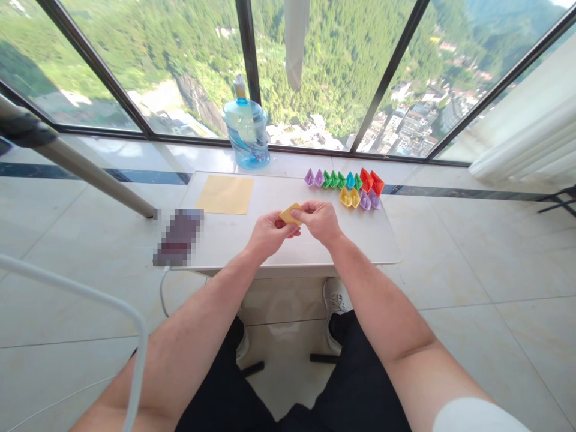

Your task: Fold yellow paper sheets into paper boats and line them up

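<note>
Both my hands meet over the middle of a small white table [369, 240]. My left hand [269, 233] and my right hand [320, 219] pinch a small folded yellow paper [290, 214] between their fingertips, held a little above the tabletop. A flat yellow sheet of paper [225, 194] lies at the table's back left. At the back right stand several folded paper boats [350, 185] in purple, green, blue, red and yellow, set in two short rows.
A blue water jug [246, 132] stands on the window ledge behind the table. A blurred dark object [179, 236] lies on the table's left edge. A slanted pole [81, 165] crosses at left, a white tube [112, 306] curves below it. White curtains [531, 132] hang at right.
</note>
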Demonstrator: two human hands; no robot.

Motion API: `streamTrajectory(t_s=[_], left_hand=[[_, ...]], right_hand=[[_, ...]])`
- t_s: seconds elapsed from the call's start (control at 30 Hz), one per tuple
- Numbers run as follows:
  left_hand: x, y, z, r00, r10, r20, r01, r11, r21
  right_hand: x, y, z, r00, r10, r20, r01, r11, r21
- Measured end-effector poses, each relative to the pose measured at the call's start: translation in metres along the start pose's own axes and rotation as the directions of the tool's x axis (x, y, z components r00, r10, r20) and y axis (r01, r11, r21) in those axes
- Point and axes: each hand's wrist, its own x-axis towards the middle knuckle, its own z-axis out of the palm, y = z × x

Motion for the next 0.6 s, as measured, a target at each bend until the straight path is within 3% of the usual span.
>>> streamTrajectory(t_s=[0.1,0.2,0.3,0.4,0.6], left_hand=[[0.002,0.004,-0.006,0.991,0.056,-0.119,-0.057,0.998,-0.008],[0.006,0.005,-0.014,0.965,0.077,-0.251,-0.082,0.997,-0.006],[0.011,0.004,-0.018,0.944,0.079,-0.319,-0.099,0.994,-0.044],[0.012,0.005,-0.019,0.946,0.046,-0.32,-0.084,0.991,-0.106],[0.007,0.012,-0.019,0.982,-0.021,-0.19,-0.015,0.983,-0.186]], right_hand=[[0.002,0.0,-0.004,0.999,0.033,0.019,-0.033,0.999,0.035],[0.001,-0.001,-0.007,0.999,-0.016,0.034,0.014,0.997,0.074],[0.0,0.0,-0.009,0.99,-0.072,0.121,0.059,0.993,0.107],[0.0,0.002,-0.011,0.979,-0.093,0.183,0.071,0.99,0.125],[0.0,0.001,-0.013,0.984,-0.125,0.127,0.109,0.987,0.12]])
